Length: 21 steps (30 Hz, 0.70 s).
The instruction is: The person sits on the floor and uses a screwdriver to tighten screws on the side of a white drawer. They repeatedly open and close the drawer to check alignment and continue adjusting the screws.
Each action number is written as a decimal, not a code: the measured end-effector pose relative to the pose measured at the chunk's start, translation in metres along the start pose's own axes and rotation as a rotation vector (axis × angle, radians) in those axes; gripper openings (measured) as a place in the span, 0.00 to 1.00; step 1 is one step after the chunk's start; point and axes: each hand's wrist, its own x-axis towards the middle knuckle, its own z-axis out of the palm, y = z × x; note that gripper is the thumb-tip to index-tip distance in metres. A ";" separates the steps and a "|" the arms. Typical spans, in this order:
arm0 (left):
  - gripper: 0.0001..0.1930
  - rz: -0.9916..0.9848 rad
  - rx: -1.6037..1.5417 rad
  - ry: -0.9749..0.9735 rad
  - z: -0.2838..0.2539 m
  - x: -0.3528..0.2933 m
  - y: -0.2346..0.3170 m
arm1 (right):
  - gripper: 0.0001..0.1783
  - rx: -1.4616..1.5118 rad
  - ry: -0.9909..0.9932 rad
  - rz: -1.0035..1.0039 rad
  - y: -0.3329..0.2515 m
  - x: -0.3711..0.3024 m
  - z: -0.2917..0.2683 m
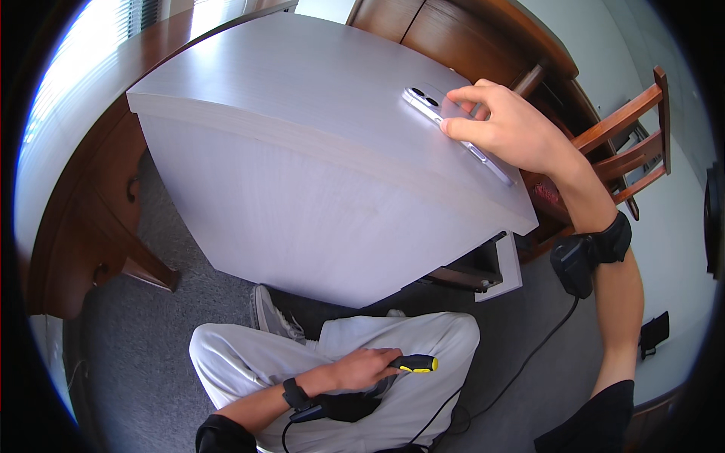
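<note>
My right hand (513,124) reaches over the top of a pale grey wooden cabinet (279,181). Its thumb and fingers are closed around a phone (429,107), thumb on the near long edge. The phone lies with its camera side up, close to the cabinet's right edge; part of it is hidden under the hand. Low over my lap, my left hand (361,368) grips a screwdriver (417,363) by its black and yellow handle. The handle's end points right, and the shaft cannot be made out.
A drawer (502,275) stands pulled out at the cabinet's lower right. Brown wooden furniture (94,226) is on the left, and a wooden chair (627,151) stands at the right. Black cables (529,364) run from my wrist straps across the grey carpet.
</note>
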 end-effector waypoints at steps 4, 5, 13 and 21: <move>0.12 -0.052 0.025 -0.021 0.002 0.000 -0.003 | 0.42 0.003 -0.002 -0.014 0.004 0.001 0.001; 0.12 -0.050 0.027 -0.019 0.002 0.000 -0.004 | 0.42 0.000 0.007 -0.020 0.004 0.001 0.002; 0.13 0.009 0.028 0.011 0.003 -0.001 -0.005 | 0.41 -0.053 -0.084 0.002 0.010 0.007 0.002; 0.13 -0.003 0.044 0.009 0.001 -0.001 -0.002 | 0.45 -0.059 0.007 -0.063 0.018 0.004 0.006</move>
